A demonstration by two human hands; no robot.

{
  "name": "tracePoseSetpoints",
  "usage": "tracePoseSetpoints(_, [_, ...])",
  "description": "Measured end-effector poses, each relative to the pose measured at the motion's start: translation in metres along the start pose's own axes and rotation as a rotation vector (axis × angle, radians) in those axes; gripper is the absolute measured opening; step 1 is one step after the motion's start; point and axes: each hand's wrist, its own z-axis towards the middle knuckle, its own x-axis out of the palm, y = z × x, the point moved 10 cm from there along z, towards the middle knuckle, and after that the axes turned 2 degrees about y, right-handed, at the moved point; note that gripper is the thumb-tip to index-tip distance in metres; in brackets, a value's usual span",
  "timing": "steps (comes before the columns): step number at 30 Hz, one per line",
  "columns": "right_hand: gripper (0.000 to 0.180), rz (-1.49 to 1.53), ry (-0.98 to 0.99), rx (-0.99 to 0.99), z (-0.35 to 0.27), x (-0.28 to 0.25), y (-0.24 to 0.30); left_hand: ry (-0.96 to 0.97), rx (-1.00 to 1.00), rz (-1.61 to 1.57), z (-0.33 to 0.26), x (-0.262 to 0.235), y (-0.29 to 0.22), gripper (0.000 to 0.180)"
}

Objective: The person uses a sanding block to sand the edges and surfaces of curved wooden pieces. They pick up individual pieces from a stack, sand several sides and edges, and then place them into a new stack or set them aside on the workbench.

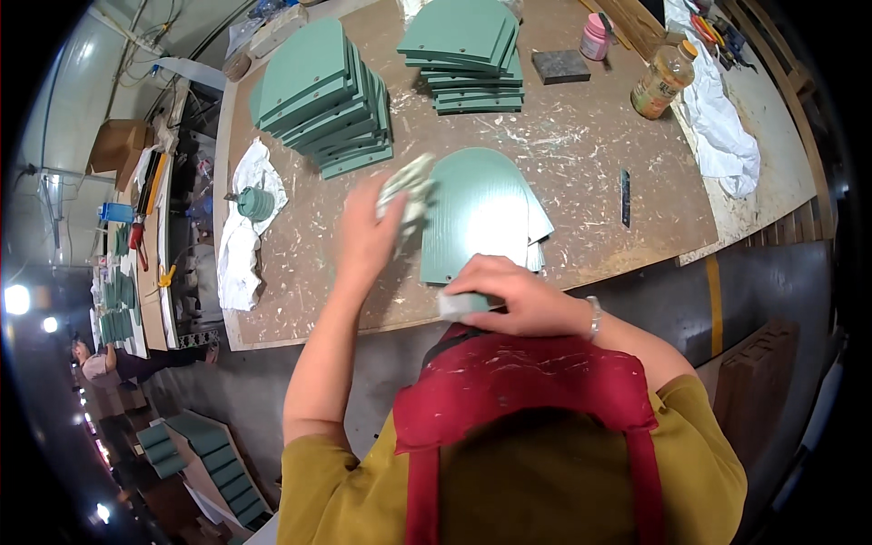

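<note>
A green panel with a rounded far end lies on the worktable in front of me, glare shining on its face. Pale pieces stick out from under its right side. My left hand, smeared a little by motion, grips a crumpled pale rag just left of the panel. At the panel's near edge, my right hand is closed around a small block, whitish at one end and green along its side; its exact kind is unclear.
Stacks of green panels stand at the back. A dark block, pink bottle and drink bottle are back right. A dark flat strip lies right; a white cloth lies left. A person is far left.
</note>
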Motion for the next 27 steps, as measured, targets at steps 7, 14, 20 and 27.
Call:
tracePoseSetpoints(7, [0.034, 0.126, 0.019, 0.245, 0.009, 0.016, -0.044, -0.015, 0.209, 0.314, 0.066, 0.056, -0.007, 0.032])
tracePoseSetpoints(14, [0.035, 0.031, -0.126, 0.127, 0.006, 0.013, -0.045, 0.505, 0.734, 0.327, 0.024, 0.161, -0.103, 0.046])
tracePoseSetpoints(20, [0.034, 0.098, -0.09, 0.273, 0.011, 0.017, -0.045, 0.243, 0.416, 0.497, 0.135, 0.13, -0.05, 0.038])
tracePoseSetpoints(27, [0.033, 0.67, -0.617, 0.38, -0.044, -0.095, -0.065, 0.019, 0.447, 0.189, 0.071, 0.043, -0.08, 0.034])
